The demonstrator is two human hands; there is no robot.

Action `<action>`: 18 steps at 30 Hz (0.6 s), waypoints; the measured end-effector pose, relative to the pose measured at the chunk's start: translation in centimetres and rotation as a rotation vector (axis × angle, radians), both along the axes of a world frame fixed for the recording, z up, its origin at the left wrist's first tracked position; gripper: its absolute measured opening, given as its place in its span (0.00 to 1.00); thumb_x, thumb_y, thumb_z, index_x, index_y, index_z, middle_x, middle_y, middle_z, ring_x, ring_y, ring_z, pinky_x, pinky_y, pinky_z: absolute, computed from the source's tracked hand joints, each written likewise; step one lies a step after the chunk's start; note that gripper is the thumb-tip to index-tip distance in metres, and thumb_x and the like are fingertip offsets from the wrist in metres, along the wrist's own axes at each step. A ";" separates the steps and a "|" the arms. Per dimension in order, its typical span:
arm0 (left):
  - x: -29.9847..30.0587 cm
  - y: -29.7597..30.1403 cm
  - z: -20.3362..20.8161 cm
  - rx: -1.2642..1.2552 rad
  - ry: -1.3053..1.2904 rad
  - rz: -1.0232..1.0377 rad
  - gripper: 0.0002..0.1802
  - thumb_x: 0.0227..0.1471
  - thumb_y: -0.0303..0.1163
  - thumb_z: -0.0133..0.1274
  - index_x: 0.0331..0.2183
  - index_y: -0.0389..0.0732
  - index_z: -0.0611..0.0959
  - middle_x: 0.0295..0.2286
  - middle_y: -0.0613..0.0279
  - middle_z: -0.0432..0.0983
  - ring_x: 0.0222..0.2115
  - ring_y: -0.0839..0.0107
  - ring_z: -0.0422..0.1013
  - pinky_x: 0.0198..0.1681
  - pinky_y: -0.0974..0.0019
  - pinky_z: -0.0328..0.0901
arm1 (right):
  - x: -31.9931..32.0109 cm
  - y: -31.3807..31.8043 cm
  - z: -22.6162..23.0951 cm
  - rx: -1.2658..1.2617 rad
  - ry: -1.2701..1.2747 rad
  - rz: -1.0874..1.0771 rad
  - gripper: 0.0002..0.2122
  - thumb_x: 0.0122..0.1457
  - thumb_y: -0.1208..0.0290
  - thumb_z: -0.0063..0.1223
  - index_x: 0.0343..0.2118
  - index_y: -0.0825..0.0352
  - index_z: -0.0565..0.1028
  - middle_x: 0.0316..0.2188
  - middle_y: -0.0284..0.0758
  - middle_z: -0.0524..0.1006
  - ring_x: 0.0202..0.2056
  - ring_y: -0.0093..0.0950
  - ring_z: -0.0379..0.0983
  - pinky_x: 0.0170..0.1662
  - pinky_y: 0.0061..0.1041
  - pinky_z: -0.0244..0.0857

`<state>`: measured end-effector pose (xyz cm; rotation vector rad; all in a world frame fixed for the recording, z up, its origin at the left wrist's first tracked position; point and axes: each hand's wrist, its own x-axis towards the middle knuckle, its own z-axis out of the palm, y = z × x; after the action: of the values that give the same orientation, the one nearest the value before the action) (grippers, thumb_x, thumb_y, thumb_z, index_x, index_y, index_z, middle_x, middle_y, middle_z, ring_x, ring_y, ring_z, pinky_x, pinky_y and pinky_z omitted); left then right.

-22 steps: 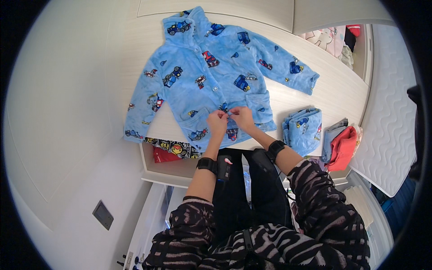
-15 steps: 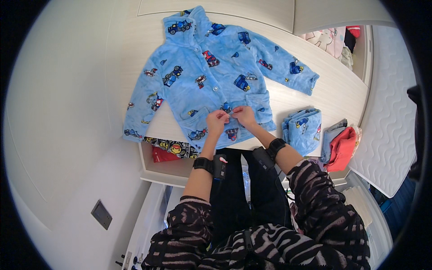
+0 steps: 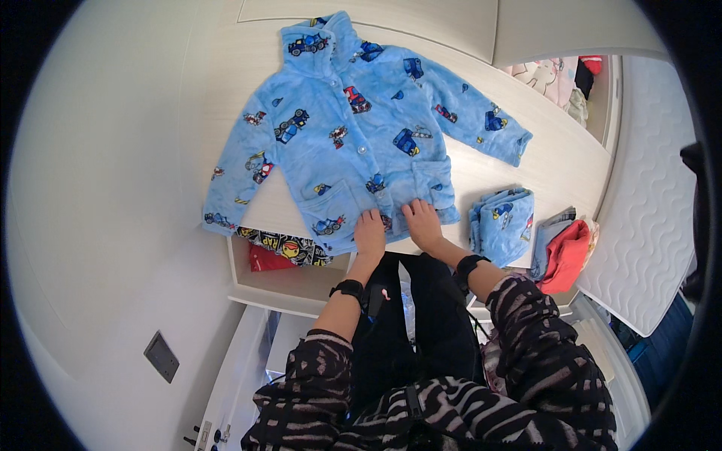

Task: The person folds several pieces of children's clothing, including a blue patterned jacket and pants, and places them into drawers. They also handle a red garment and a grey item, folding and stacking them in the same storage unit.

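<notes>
A light blue fleece pajama top [image 3: 316, 150] printed with trucks and diggers lies spread front side up, its collar at the far side and both sleeves out to the sides. Its front placket is closed, with round buttons showing. My left hand [image 3: 369, 234] rests on the lower hem just left of the placket, fingers laid on the fabric. To the right of the placket, my right hand [image 3: 423, 222] lies on the hem below a patch pocket, fingers stretched out. Both thumbs are hard to make out.
The top lies on a pale wooden surface [image 3: 553, 177]. At right sit a folded blue fleece garment [image 3: 502, 224] and a red folded garment [image 3: 568, 255]. An open drawer [image 3: 297, 289] with clothes juts out below the surface. A white mattress [image 3: 639, 195] stands at far right.
Both hands have let go of the placket near the lowest button and moved down to the hem, spreading slightly apart. The fingers have gone from pinching to lying on the fabric.
</notes>
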<state>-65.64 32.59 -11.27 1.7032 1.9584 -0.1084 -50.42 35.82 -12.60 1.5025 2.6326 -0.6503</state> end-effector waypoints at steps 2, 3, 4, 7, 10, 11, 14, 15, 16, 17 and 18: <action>-0.6 0.9 0.1 -0.142 -0.075 0.109 0.15 0.38 0.26 0.53 0.33 0.39 0.71 0.30 0.52 0.70 0.33 0.53 0.70 0.34 0.56 0.66 | -0.5 0.4 -0.1 -0.070 0.053 -0.043 0.12 0.43 0.74 0.51 0.33 0.63 0.67 0.30 0.37 0.66 0.34 0.36 0.67 0.36 0.33 0.62; -1.1 1.4 0.7 -0.154 -0.119 0.093 0.14 0.38 0.26 0.53 0.33 0.39 0.72 0.30 0.51 0.71 0.33 0.52 0.70 0.34 0.55 0.66 | -0.6 0.7 0.2 -0.179 0.023 -0.063 0.11 0.44 0.75 0.50 0.33 0.64 0.67 0.30 0.38 0.66 0.34 0.36 0.67 0.35 0.33 0.62; -1.7 2.1 1.3 -0.202 -0.155 0.080 0.14 0.38 0.26 0.53 0.32 0.39 0.73 0.30 0.51 0.71 0.33 0.52 0.70 0.34 0.55 0.66 | -0.7 1.1 0.8 -0.145 0.130 -0.058 0.12 0.43 0.75 0.50 0.33 0.63 0.67 0.29 0.38 0.66 0.33 0.37 0.67 0.34 0.34 0.62; -4.1 3.7 4.3 -0.320 -0.252 -0.034 0.12 0.38 0.27 0.52 0.32 0.39 0.75 0.30 0.49 0.73 0.33 0.50 0.70 0.34 0.52 0.65 | -0.1 2.5 3.6 -0.240 0.271 -0.019 0.12 0.42 0.76 0.49 0.34 0.63 0.68 0.27 0.38 0.66 0.31 0.38 0.68 0.31 0.35 0.63; -5.5 3.9 6.3 -0.438 -0.291 -0.118 0.12 0.38 0.28 0.51 0.31 0.38 0.76 0.30 0.49 0.74 0.34 0.49 0.70 0.36 0.52 0.65 | 1.0 3.3 6.5 -0.352 0.343 0.119 0.12 0.42 0.75 0.50 0.34 0.64 0.68 0.27 0.38 0.66 0.29 0.39 0.68 0.30 0.36 0.64; -5.8 3.8 6.4 -0.468 -0.281 -0.139 0.12 0.38 0.27 0.51 0.31 0.40 0.77 0.30 0.49 0.74 0.35 0.49 0.70 0.36 0.51 0.65 | 1.2 3.5 6.9 -0.388 0.349 0.159 0.12 0.42 0.74 0.50 0.34 0.64 0.69 0.27 0.38 0.66 0.29 0.39 0.68 0.29 0.36 0.64; -6.1 3.6 5.0 -0.516 -0.291 -0.268 0.15 0.36 0.29 0.54 0.33 0.39 0.77 0.30 0.50 0.75 0.35 0.51 0.71 0.34 0.53 0.67 | 1.4 3.6 6.5 -0.525 0.295 0.318 0.12 0.44 0.70 0.52 0.34 0.64 0.72 0.28 0.39 0.70 0.31 0.38 0.70 0.31 0.36 0.65; -6.2 3.6 4.2 -0.548 -0.283 -0.333 0.16 0.36 0.30 0.56 0.33 0.37 0.77 0.29 0.49 0.75 0.35 0.52 0.71 0.33 0.54 0.68 | 1.4 3.6 5.8 -0.584 0.241 0.381 0.12 0.45 0.68 0.53 0.34 0.64 0.73 0.29 0.40 0.72 0.32 0.38 0.71 0.32 0.36 0.65; -6.5 3.5 3.4 -0.653 -0.312 -0.318 0.17 0.36 0.31 0.57 0.33 0.37 0.77 0.28 0.51 0.75 0.33 0.54 0.72 0.30 0.55 0.68 | 1.6 3.7 5.0 -0.690 0.274 0.332 0.12 0.46 0.65 0.53 0.34 0.64 0.74 0.29 0.40 0.73 0.32 0.38 0.71 0.33 0.35 0.66; -6.8 3.7 2.6 -0.781 -0.322 -0.313 0.17 0.36 0.32 0.59 0.33 0.37 0.77 0.27 0.53 0.76 0.30 0.56 0.73 0.26 0.57 0.69 | 1.8 3.9 4.0 -0.803 0.284 0.286 0.13 0.47 0.63 0.53 0.33 0.64 0.75 0.29 0.39 0.75 0.33 0.37 0.72 0.34 0.34 0.66; -7.3 3.7 1.8 -0.907 -0.331 -0.305 0.18 0.36 0.33 0.60 0.32 0.36 0.78 0.26 0.54 0.76 0.28 0.58 0.74 0.23 0.59 0.69 | 2.2 4.1 3.1 -0.936 0.254 0.247 0.13 0.48 0.61 0.54 0.33 0.64 0.76 0.29 0.39 0.76 0.33 0.37 0.73 0.35 0.34 0.66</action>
<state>-72.91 36.33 -9.42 1.2607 1.1110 -0.6669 -48.22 39.96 -9.47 0.8292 2.0340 -1.7780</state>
